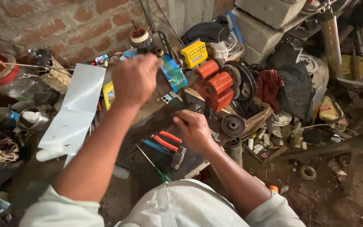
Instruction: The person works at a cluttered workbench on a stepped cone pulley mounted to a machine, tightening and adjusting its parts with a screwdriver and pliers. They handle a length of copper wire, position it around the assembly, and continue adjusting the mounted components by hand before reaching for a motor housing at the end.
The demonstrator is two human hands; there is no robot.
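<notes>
At the tabletop's [156, 122] back edge, the left hand [134, 80] is raised with its grip closed around a blurred handle beside the orange winding machine [217, 84], while the right hand [195, 129] pinches something small, steadying it just below.

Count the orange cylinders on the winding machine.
2: one orange cylinder sits beside the yellow box, the other just below and right of it. More may be hidden behind the left hand.
</notes>
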